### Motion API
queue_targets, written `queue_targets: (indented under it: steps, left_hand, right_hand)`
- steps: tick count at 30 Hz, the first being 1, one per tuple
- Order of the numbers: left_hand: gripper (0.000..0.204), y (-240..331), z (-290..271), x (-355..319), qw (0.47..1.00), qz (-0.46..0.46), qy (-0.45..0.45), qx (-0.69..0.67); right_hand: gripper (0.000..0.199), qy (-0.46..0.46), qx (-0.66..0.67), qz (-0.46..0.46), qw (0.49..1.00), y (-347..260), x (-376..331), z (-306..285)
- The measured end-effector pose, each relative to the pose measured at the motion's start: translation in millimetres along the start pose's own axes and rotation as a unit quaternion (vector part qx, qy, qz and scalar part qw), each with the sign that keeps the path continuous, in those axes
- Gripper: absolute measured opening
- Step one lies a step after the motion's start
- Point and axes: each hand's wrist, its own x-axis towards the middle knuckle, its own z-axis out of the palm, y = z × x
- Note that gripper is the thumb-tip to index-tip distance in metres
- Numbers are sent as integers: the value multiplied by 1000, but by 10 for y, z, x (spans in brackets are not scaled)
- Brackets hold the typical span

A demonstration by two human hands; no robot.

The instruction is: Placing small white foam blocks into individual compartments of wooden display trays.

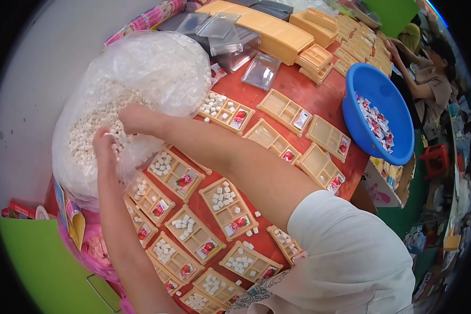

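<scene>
Both of my hands reach into a large clear plastic bag (178, 57) heaped with small white cubes (83, 133). My left hand (104, 142) is closed at the near side of the heap, its fingertips pinched around white cubes. Just beyond it, my right hand (135, 119) dips into the cubes, and its fingers are hidden. Below and right of the bag lie several tan divided trays. One tray (212, 201) holds white cubes in its large compartment and a red-and-white sachet in a small one. Farther right, a tray (319, 166) has a sachet but no cubes.
A blue basin (350, 104) of small sachets stands at the table's right edge. Clear plastic lids (260, 71) and stacked tan trays (269, 31) lie at the back of the red table (303, 86). Another person (429, 86) sits at the far right. Loose cubes lie between trays.
</scene>
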Motion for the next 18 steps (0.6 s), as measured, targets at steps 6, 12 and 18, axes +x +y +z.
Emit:
queue_targets:
  steps: [6, 12, 18]
  left_hand:
    - [64, 265, -206, 99, 912, -103, 160, -364]
    - [73, 286, -547, -280, 859, -115, 126, -482]
    - [48, 624, 61, -1285, 805, -162, 26, -570]
  right_hand:
    - [23, 161, 24, -71, 984, 114, 7, -182]
    - [22, 96, 392, 5, 915, 53, -695, -1090]
    - [23, 155, 290, 67, 942, 1118, -2139, -1714]
